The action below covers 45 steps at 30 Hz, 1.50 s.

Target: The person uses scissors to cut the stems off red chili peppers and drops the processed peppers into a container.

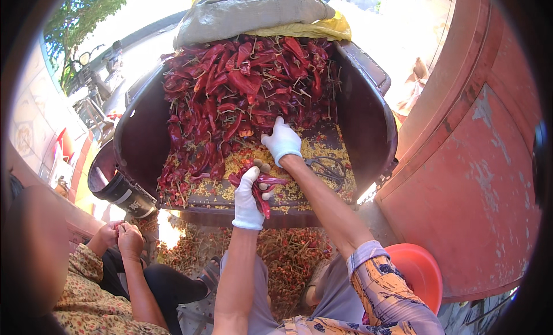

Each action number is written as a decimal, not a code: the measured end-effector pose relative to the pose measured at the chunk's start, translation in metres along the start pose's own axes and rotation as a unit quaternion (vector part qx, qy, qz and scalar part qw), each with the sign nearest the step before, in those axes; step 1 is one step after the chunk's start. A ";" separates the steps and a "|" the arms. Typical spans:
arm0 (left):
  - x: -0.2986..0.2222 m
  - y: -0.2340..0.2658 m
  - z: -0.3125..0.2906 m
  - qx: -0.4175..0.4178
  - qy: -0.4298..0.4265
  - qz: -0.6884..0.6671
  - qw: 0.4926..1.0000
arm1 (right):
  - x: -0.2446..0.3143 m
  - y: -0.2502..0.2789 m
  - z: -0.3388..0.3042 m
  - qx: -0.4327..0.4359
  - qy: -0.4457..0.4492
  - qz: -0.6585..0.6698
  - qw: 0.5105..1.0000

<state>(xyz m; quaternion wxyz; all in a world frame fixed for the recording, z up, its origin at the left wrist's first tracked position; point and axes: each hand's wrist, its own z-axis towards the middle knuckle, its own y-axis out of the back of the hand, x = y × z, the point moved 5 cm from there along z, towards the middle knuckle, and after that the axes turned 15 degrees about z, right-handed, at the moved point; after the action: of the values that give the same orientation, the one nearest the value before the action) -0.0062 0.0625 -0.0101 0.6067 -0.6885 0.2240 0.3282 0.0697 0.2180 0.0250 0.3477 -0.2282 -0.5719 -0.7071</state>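
Observation:
My left hand, in a white glove with soiled fingertips, is closed around a few dried red chili peppers just above the near edge of the dark cart bed. Farther in, my right hand, also gloved in white, reaches to the front of a large heap of dried red chili peppers. Its thumb and index finger are apart; the other fingers are partly hidden, and no pepper shows in them. Yellow seeds are scattered over the cart bed below both hands.
A dark looped cord or wire lies among the seeds. Grey and yellow sacks cover the heap's back. A black bucket stands left, an orange basin right. Beside me sits a person whose hands hold something red. Stems litter the ground.

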 end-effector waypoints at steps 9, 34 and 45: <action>-0.001 0.007 -0.002 -0.041 -0.014 -0.009 0.999 | -0.039 0.039 -0.013 0.028 0.030 0.133 0.990; 0.002 -0.004 0.000 -0.126 -0.041 0.208 0.969 | -0.034 0.105 -0.065 -0.024 0.114 0.025 0.993; 0.000 -0.012 -0.001 -0.038 -0.018 0.238 0.970 | -0.008 0.058 -0.127 0.044 0.265 0.035 0.963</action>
<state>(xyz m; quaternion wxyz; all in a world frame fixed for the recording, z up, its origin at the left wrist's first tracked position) 0.0020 0.0636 -0.0016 0.4883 -0.6321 0.3581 0.4835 0.1277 0.0912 0.0264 0.5210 -0.0367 -0.4817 -0.7037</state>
